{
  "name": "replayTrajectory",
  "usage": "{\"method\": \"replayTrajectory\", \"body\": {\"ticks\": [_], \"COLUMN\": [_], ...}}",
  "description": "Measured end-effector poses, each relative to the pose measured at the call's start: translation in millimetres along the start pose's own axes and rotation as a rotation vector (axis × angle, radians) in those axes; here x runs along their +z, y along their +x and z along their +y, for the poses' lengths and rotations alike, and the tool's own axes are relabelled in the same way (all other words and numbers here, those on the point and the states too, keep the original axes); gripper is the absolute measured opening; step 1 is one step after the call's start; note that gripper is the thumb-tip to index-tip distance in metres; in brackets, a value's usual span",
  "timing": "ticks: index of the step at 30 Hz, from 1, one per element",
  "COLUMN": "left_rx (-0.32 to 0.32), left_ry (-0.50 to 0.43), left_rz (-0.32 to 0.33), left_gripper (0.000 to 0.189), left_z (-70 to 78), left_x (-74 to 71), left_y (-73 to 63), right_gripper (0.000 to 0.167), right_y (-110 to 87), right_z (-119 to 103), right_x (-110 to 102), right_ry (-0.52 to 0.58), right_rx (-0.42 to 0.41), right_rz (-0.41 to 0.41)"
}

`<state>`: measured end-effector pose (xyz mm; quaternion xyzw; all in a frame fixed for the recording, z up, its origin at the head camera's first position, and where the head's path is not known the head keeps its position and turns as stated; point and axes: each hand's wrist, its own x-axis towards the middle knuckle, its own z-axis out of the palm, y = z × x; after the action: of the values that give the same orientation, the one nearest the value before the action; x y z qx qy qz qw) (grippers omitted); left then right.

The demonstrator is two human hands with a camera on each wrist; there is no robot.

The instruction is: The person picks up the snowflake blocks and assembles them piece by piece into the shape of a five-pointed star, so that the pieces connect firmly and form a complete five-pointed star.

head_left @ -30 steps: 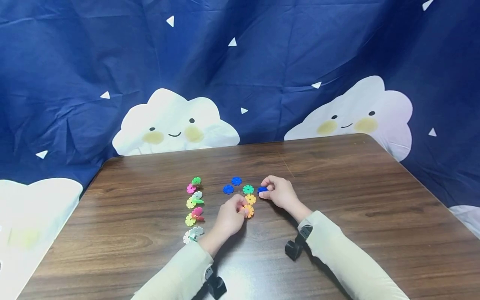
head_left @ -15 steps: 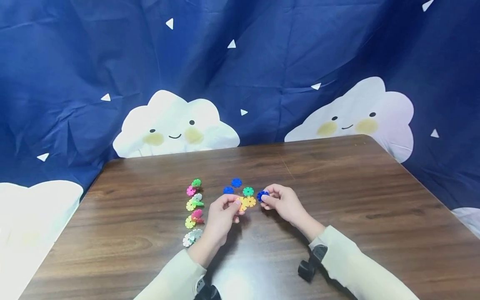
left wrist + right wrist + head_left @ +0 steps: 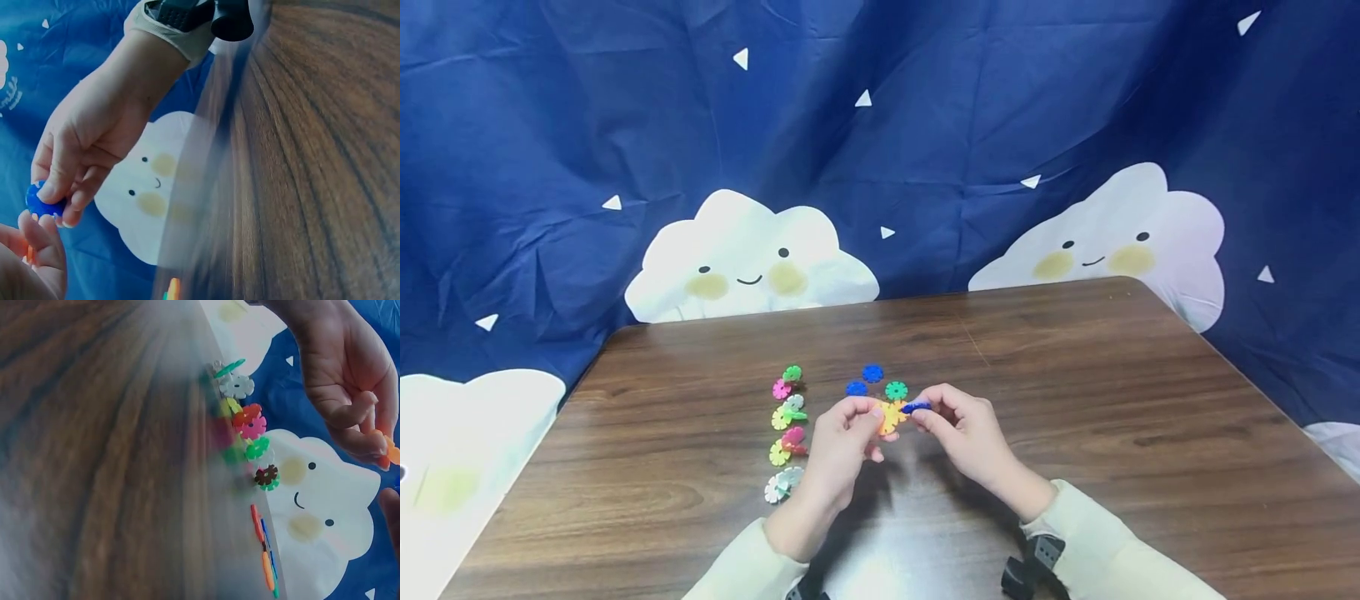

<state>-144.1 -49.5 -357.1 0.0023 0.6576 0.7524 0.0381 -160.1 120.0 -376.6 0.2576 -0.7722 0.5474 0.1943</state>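
Observation:
My left hand (image 3: 838,442) pinches an orange snowflake disc (image 3: 887,422) between thumb and fingers, above the table. Facing it, my right hand (image 3: 968,432) pinches a blue snowflake disc (image 3: 915,407), turned nearly edge-on to the head view. The blue disc's edge is right at the orange disc's notched rim. In the left wrist view the blue disc (image 3: 42,201) shows between thumb and fingers, while the orange one is mostly hidden behind the left hand (image 3: 34,262). The right wrist view shows part of the orange disc (image 3: 392,450) in the left fingers.
Loose on the table (image 3: 1112,400) lie two blue discs (image 3: 872,373), a green disc (image 3: 896,390) and another orange disc (image 3: 267,569). At left stands a column of small joined disc clusters (image 3: 787,415) in mixed colours. A blue cloud-print curtain (image 3: 917,125) hangs behind.
My left hand has lifted the orange disc and my right hand the blue disc off the table. Both discs have come together, and the blue one has turned from face-on to nearly edge-on.

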Motion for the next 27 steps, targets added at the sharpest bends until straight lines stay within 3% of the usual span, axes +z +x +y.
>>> {"method": "replayTrajectory", "body": {"ticks": [5, 12, 23, 27], "left_rx": [0.014, 0.003, -0.072, -0.103], "left_ry": [-0.019, -0.054, -0.192, -0.210], "left_rz": [-0.024, -0.042, -0.071, -0.100], "left_gripper": [0.017, 0.018, 0.009, 0.011], "left_z": [0.1, 1.2, -0.6, -0.6], "left_x": [0.0, -0.1, -1.3, -2.6], "left_y": [-3.5, -4.9, -7.4, -9.3], "right_gripper": [0.011, 0.014, 0.011, 0.012], "right_y": [-0.9, -3.3, -8.6, -9.4], "right_z": [-3.8, -3.5, -2.9, -0.3], "right_x": [3.9, 8.2, 10.8, 10.3], "right_ry": [-0.012, -0.014, 0.022, 0.061], "right_rx": [-0.082, -0.131, -0.101, -0.130], "right_rz": [0.025, 0.025, 0.003, -0.025]}}
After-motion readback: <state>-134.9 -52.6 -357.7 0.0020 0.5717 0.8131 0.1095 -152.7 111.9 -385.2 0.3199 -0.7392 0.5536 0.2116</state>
